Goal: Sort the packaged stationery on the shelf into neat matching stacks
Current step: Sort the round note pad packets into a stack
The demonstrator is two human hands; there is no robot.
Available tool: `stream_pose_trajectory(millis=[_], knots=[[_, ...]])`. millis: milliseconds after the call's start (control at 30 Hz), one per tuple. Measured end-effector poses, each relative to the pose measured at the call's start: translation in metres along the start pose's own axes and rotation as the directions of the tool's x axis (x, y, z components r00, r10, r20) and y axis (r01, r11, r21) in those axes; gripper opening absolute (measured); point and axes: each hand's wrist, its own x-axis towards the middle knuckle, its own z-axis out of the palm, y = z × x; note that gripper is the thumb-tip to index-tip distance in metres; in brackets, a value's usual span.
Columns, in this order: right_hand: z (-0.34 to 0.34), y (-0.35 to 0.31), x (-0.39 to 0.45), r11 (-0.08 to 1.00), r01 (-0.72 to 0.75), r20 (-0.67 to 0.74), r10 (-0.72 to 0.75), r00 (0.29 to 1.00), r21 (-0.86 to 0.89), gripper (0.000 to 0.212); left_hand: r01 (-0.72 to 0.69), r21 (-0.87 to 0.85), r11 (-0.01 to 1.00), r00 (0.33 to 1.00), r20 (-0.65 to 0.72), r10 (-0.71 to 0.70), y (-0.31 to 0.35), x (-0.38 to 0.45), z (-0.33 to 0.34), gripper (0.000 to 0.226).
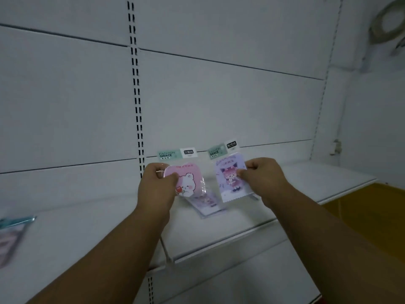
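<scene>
The left hand (156,185) is pinching a pink packet (187,182), the right hand (264,177) a lilac packet (232,178); both look light, slippery, best held by edges.

left hand (156,187) covers left edge of pink pack (186,179), right hand (264,179) hides right edge of purple pack (231,178). third pack (207,204) on shelf (87,227) mostly behind both, blurred. packs (11,233) at left cut by frame, smeared. header small print unreadable. coil (388,20) top right cropped
</scene>
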Motion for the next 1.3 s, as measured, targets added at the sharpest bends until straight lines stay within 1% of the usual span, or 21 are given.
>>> stream_pose_trajectory(millis=[100,167,300,333,400,433,467,567,600,633,667,700,733,767,800,833,933,1000,1100,1200,1300], knots=[[0.026,0.002,0.027,0.998,-0.027,0.106,0.032,0.994,-0.050,0.025,0.012,-0.044,0.999,0.998,-0.061,-0.015,0.003,0.011,-0.002,0.019],[0.042,0.002,0.040,0.995,-0.022,0.198,0.041,0.979,-0.096,0.022,0.006,-0.076,0.997,0.997,-0.078,-0.012,0.008,0.014,-0.003,0.020],[0.070,0.010,0.055,0.983,0.004,0.414,0.073,0.907,-0.181,0.019,-0.027,-0.106,0.994,0.991,-0.135,0.013,0.016,0.007,-0.003,0.020],[0.074,0.013,0.057,0.973,0.053,0.439,0.053,0.897,-0.225,0.021,-0.033,-0.104,0.994,0.988,-0.154,0.017,0.018,0.003,-0.001,0.020],[0.079,0.018,0.060,0.939,0.143,0.476,0.025,0.879,-0.312,0.038,-0.033,-0.090,0.995,0.983,-0.181,0.016,0.019,-0.005,0.004,0.020],[0.080,0.021,0.060,0.926,0.180,0.493,0.007,0.870,-0.331,0.043,-0.026,-0.081,0.996,0.982,-0.188,0.011,0.020,-0.010,0.008,0.019],[0.081,0.025,0.060,0.909,0.225,0.506,-0.019,0.862,-0.350,0.045,-0.020,-0.075,0.997,0.981,-0.196,0.005,0.019,-0.013,0.013,0.019],[0.080,0.038,0.063,0.810,0.382,0.510,-0.122,0.851,-0.445,0.045,-0.016,-0.054,0.998,0.975,-0.221,0.003,0.016,-0.019,0.028,0.017],[0.078,0.039,0.064,0.802,0.414,0.510,-0.163,0.845,-0.430,0.042,-0.011,-0.044,0.999,0.974,-0.225,0.001,0.013,-0.020,0.033,0.017],[0.076,0.038,0.068,0.848,0.394,0.500,-0.184,0.846,-0.355,0.038,-0.003,-0.032,0.999,0.975,-0.223,-0.005,0.011,-0.021,0.038,0.017],[0.072,0.035,0.073,0.929,0.313,0.481,-0.186,0.857,-0.198,0.036,0.008,-0.018,1.000,0.977,-0.214,-0.012,0.009,-0.021,0.043,0.017],[0.065,0.030,0.079,0.987,0.161,0.478,-0.150,0.865,0.018,0.037,0.022,-0.009,1.000,0.981,-0.195,-0.024,0.007,-0.021,0.049,0.017],[0.056,0.025,0.084,0.976,-0.020,0.510,-0.096,0.855,0.217,0.040,0.036,-0.004,0.999,0.985,-0.168,-0.036,0.004,-0.020,0.056,0.017],[0.045,0.022,0.091,0.924,-0.151,0.546,-0.071,0.835,0.350,0.041,0.048,0.002,0.999,0.990,-0.135,-0.047,0.001,-0.020,0.066,0.017],[0.034,0.021,0.098,0.889,-0.193,0.557,-0.081,0.827,0.416,0.040,0.059,0.011,0.998,0.993,-0.101,-0.057,-0.003,-0.018,0.077,0.017],[0.023,0.023,0.105,0.885,-0.167,0.539,-0.107,0.836,0.434,0.034,0.069,0.021,0.997,0.996,-0.066,-0.068,-0.006,-0.017,0.089,0.017],[-0.018,0.038,0.126,0.923,-0.022,0.423,-0.155,0.893,0.383,0.015,0.073,0.013,0.997,0.994,0.078,-0.074,-0.017,-0.011,0.133,0.017],[-0.045,0.054,0.141,0.927,0.009,0.349,-0.149,0.925,0.374,0.014,0.067,0.023,0.997,0.985,0.161,-0.070,-0.024,-0.011,0.165,0.018],[-0.087,0.080,0.163,0.927,0.052,0.238,-0.150,0.960,0.372,0.017,0.129,0.089,0.988,0.957,0.250,-0.148,-0.036,-0.016,0.219,0.019],[-0.125,0.107,0.190,0.945,0.079,0.160,-0.136,0.978,0.317,0.014,0.182,0.163,0.970,0.934,0.278,-0.223,-0.051,-0.022,0.274,0.016],[-0.151,0.140,0.226,0.972,0.101,0.153,-0.135,0.979,0.213,0.014,0.135,0.272,0.953,0.943,0.261,-0.208,-0.067,-0.021,0.326,0.014]])
